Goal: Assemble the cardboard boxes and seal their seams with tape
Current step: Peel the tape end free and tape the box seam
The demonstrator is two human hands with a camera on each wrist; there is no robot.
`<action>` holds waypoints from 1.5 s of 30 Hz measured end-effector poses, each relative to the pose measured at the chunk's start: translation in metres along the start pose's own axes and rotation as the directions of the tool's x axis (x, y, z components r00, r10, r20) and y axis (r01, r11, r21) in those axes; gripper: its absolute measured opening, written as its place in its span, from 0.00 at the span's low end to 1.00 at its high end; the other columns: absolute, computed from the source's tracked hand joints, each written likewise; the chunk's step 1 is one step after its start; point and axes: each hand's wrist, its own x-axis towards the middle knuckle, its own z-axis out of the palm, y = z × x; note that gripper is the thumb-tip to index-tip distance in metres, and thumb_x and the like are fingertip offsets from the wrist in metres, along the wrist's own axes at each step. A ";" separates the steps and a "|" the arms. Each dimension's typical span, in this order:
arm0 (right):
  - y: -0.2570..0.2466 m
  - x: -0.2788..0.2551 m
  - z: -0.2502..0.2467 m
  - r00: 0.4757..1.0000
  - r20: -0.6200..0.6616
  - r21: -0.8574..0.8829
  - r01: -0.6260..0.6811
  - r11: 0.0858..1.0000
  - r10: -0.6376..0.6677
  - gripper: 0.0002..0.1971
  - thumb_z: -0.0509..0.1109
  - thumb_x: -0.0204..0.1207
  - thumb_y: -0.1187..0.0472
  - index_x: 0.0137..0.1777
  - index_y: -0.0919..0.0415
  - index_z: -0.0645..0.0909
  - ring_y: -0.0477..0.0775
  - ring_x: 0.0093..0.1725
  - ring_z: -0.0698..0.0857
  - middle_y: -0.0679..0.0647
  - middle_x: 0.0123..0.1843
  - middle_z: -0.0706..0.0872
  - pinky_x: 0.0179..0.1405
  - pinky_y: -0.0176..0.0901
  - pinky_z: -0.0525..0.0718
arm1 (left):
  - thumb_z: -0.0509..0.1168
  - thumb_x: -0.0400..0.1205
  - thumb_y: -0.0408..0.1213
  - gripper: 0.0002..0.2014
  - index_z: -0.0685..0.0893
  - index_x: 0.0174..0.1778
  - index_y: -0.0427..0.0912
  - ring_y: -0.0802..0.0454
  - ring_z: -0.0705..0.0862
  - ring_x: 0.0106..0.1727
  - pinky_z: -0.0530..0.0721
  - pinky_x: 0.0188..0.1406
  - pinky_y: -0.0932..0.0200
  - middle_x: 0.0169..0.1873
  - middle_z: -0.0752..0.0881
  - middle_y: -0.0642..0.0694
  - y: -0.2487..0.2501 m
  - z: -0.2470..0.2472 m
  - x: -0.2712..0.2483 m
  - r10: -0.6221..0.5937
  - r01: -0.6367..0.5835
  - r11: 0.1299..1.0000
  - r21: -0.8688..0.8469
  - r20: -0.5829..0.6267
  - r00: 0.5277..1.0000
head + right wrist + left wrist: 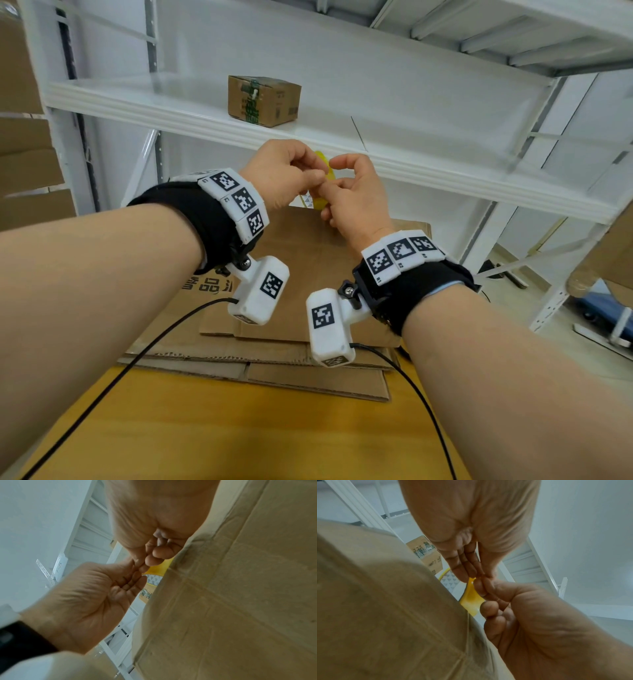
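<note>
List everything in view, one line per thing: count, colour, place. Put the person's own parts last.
tape roll: one, yellow with a patterned white core, raised between both hands above the flat cardboard.
flat cardboard boxes: a stack, count unclear, brown, on the table's far end.
small box: one, brown with green print, closed, on the shelf.
shelf: one rack, white, behind the table.
table: one, yellow-brown wood, nearest the camera.
stacked cartons: several, brown, far left edge.
wrist cameras: two, white with black markers, one under each wrist.
left hand: fingers pinch at the tape roll.
right hand: fingers curled, picking at the tape roll.
</note>
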 end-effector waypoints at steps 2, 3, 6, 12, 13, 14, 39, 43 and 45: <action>-0.001 -0.001 0.001 1.000 0.006 -0.022 0.003 1.000 -0.003 0.07 0.68 0.84 0.59 0.59 0.51 0.75 0.48 0.25 0.83 0.54 0.42 0.91 0.23 0.36 0.78 | 0.66 0.82 0.29 0.05 0.87 0.47 0.40 0.47 0.86 0.41 0.88 0.52 0.47 0.42 0.89 0.38 -0.002 -0.001 0.002 0.020 -0.019 0.999 0.040 -0.024 1.000; -0.002 -0.001 0.001 1.000 -0.002 -0.020 0.006 1.000 -0.006 0.05 0.66 0.85 0.57 0.58 0.51 0.75 0.49 0.24 0.83 0.53 0.40 0.92 0.22 0.36 0.78 | 0.65 0.82 0.29 0.06 0.87 0.45 0.42 0.44 0.86 0.42 0.88 0.52 0.45 0.43 0.88 0.36 -0.002 -0.002 0.002 0.022 -0.020 0.998 0.058 -0.034 0.999; -0.006 0.001 -0.001 0.994 -0.107 -0.017 -0.017 1.000 0.015 0.03 0.61 0.87 0.54 0.52 0.49 0.75 0.49 0.20 0.82 0.53 0.38 0.92 0.19 0.35 0.77 | 0.61 0.84 0.29 0.09 0.84 0.43 0.43 0.48 0.81 0.40 0.86 0.52 0.48 0.41 0.86 0.38 -0.005 -0.002 0.003 0.017 -0.014 0.998 0.068 -0.043 0.999; 0.010 0.003 -0.010 0.999 -0.018 -0.149 -0.034 0.988 0.031 0.18 0.71 0.70 0.60 0.60 0.50 0.81 0.51 0.46 0.87 0.50 0.53 0.85 0.52 0.53 0.89 | 0.58 0.86 0.28 0.14 0.82 0.39 0.47 0.58 0.78 0.34 0.85 0.44 0.61 0.35 0.81 0.50 -0.005 -0.008 0.006 0.005 -0.009 0.999 -0.038 -0.096 0.995; 0.012 0.002 -0.009 0.997 0.072 -0.202 -0.021 0.979 0.036 0.20 0.72 0.67 0.59 0.60 0.49 0.82 0.52 0.50 0.86 0.51 0.56 0.85 0.52 0.47 0.87 | 0.58 0.86 0.27 0.14 0.81 0.39 0.47 0.58 0.77 0.34 0.86 0.43 0.61 0.35 0.80 0.50 -0.004 -0.009 0.007 0.001 -0.008 0.998 -0.067 -0.095 0.995; 0.014 0.001 -0.009 0.990 0.136 -0.240 -0.001 0.971 0.035 0.20 0.73 0.68 0.59 0.61 0.49 0.84 0.51 0.51 0.84 0.52 0.57 0.85 0.48 0.37 0.83 | 0.58 0.86 0.27 0.13 0.81 0.39 0.46 0.57 0.77 0.34 0.86 0.43 0.61 0.35 0.79 0.49 -0.003 -0.009 0.007 -0.004 -0.004 0.996 -0.091 -0.088 0.996; 0.035 -0.006 -0.005 0.980 0.164 -0.311 0.164 0.936 -0.117 0.07 0.75 0.77 0.58 0.53 0.53 0.82 0.42 0.41 0.79 0.44 0.44 0.81 0.34 0.25 0.73 | 0.71 0.79 0.38 0.03 0.82 0.44 0.48 0.49 0.82 0.45 0.77 0.42 0.57 0.43 0.82 0.50 -0.004 -0.013 0.008 0.027 0.060 0.913 0.404 -0.206 0.978; 0.032 -0.009 -0.005 0.972 0.193 -0.362 0.196 0.911 -0.132 0.08 0.75 0.77 0.59 0.55 0.55 0.83 0.46 0.41 0.80 0.45 0.41 0.81 0.41 0.37 0.78 | 0.66 0.82 0.41 0.02 0.79 0.46 0.49 0.46 0.81 0.48 0.80 0.49 0.49 0.48 0.82 0.47 -0.002 -0.008 0.005 0.103 -0.005 0.856 0.517 -0.159 0.982; 0.032 -0.011 -0.005 0.972 0.194 -0.368 0.197 0.909 -0.132 0.08 0.75 0.77 0.60 0.55 0.57 0.84 0.52 0.45 0.83 0.50 0.44 0.84 0.46 0.45 0.82 | 0.64 0.84 0.41 0.02 0.78 0.47 0.48 0.47 0.80 0.46 0.78 0.45 0.50 0.45 0.83 0.48 -0.001 -0.007 0.001 0.143 -0.046 0.820 0.570 -0.125 0.982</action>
